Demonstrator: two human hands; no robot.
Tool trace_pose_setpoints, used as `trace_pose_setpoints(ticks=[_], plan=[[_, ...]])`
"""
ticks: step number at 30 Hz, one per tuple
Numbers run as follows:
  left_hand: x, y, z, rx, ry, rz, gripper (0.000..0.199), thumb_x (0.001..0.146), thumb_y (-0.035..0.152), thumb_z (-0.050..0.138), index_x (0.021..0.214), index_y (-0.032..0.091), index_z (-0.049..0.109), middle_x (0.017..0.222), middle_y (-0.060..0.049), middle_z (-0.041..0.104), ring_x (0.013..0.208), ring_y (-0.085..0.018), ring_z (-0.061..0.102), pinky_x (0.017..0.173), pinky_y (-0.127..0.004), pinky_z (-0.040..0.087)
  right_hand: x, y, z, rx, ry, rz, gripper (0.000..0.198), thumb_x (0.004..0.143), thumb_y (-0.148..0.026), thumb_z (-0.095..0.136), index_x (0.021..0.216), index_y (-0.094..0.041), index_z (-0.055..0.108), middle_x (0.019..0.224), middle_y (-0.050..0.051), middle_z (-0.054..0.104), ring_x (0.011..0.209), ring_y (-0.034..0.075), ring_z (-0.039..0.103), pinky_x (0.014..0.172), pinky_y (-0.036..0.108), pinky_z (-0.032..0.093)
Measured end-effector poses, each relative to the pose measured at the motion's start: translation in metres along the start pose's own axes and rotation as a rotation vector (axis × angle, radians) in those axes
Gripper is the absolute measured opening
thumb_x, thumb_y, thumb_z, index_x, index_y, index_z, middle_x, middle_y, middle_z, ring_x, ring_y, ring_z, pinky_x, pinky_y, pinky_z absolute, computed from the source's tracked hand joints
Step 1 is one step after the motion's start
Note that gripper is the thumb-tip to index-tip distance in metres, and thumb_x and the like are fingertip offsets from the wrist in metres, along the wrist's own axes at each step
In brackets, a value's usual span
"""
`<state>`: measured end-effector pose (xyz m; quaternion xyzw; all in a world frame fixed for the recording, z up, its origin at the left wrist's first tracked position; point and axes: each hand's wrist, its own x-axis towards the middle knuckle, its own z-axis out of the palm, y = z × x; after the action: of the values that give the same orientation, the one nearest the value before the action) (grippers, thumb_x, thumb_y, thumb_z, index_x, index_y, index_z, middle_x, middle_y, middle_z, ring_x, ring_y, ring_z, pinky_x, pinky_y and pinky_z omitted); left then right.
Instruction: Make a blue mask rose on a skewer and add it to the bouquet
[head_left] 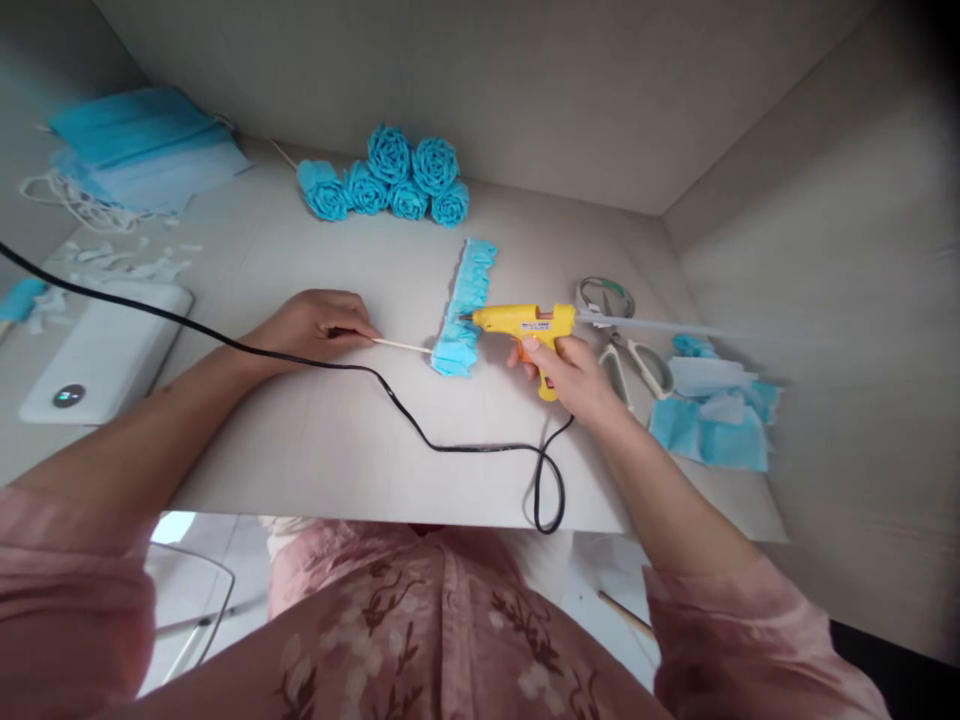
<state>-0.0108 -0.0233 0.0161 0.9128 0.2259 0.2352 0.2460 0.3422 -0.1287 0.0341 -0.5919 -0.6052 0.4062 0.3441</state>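
Observation:
My right hand (562, 370) grips a yellow hot glue gun (517, 320), its thumb on the side of the body. The nozzle points left and is over a ruffled light-blue strip (470, 290) that lies lengthwise on the table. A clear glue stick (667, 325) juts out of the gun's back end. Between the thumb and fingers of my left hand (322, 325) is one end of a thin wooden stick (405, 346). The stick's other end reaches the near part of the strip; whether it is stuck there I cannot tell.
Several blue rolled flowers (390, 155) lie at the back. Scissors (630, 345) and blue-white cut pieces (712, 420) are at the right. A black cord (337, 365) crosses my left forearm. Blue face masks (139, 130) and a white power bank (112, 350) lie at the left.

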Motion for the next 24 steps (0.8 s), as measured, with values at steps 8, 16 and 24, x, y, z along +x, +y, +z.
trace_pose_setpoints(ticks=[8, 16, 24], plan=[[0.0001, -0.0011, -0.0015, -0.029, -0.041, -0.093, 0.03, 0.099, 0.039, 0.062, 0.093, 0.018, 0.082, 0.089, -0.008, 0.075, 0.079, -0.015, 0.068, 0.071, -0.023, 0.049, 0.0004, 0.008, 0.0014, -0.047, -0.018, 0.017, 0.059, 0.09, -0.073, 0.055, 0.078, -0.018, 0.072, 0.07, 0.002, 0.057, 0.063, 0.014, 0.048, 0.056, 0.028, 0.037], [0.0008, 0.0005, -0.0017, -0.04, -0.04, -0.118, 0.027, 0.097, 0.037, 0.064, 0.093, 0.017, 0.082, 0.088, -0.008, 0.075, 0.077, -0.014, 0.067, 0.071, -0.022, 0.048, -0.0001, 0.0006, 0.002, -0.123, -0.025, -0.001, 0.059, 0.089, -0.073, 0.053, 0.075, -0.018, 0.07, 0.07, 0.002, 0.057, 0.06, 0.014, 0.046, 0.056, 0.029, 0.035], [0.0002, -0.0019, -0.0011, -0.073, -0.024, -0.106, 0.024, 0.095, 0.035, 0.067, 0.093, 0.017, 0.082, 0.087, -0.008, 0.074, 0.077, -0.014, 0.067, 0.07, -0.023, 0.048, -0.0007, -0.0011, 0.0046, -0.117, -0.024, -0.024, 0.057, 0.089, -0.071, 0.053, 0.072, -0.019, 0.066, 0.069, 0.001, 0.054, 0.06, 0.014, 0.046, 0.057, 0.029, 0.035]])
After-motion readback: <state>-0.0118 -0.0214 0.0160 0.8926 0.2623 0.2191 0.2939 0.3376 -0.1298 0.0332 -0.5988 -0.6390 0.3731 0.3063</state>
